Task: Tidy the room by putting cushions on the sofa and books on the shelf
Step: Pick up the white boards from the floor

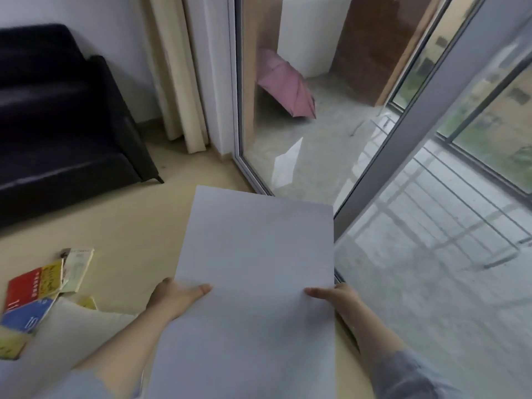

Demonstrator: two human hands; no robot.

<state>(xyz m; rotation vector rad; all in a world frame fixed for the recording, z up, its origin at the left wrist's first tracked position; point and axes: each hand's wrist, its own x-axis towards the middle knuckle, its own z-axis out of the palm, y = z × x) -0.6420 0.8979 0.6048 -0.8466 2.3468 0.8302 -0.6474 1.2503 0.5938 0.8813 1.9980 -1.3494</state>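
A large flat pale-grey rectangular item (253, 269), plain-faced like a big thin book or board, is held out in front of me above the floor. My left hand (175, 296) grips its left edge with the thumb on top. My right hand (334, 295) grips its right edge the same way. A black sofa (57, 125) stands at the far left against the wall. Several books (37, 292) with red, yellow and blue covers lie scattered on the floor at lower left. A white cushion (77, 332) lies on the floor beside them, partly behind my left arm.
Cream curtains (178, 70) hang beside a sliding glass door (288, 96) ahead and to the right. Beyond the glass a pink umbrella (285, 84) lies on the balcony floor. The beige floor (129, 220) stretches between the sofa and me.
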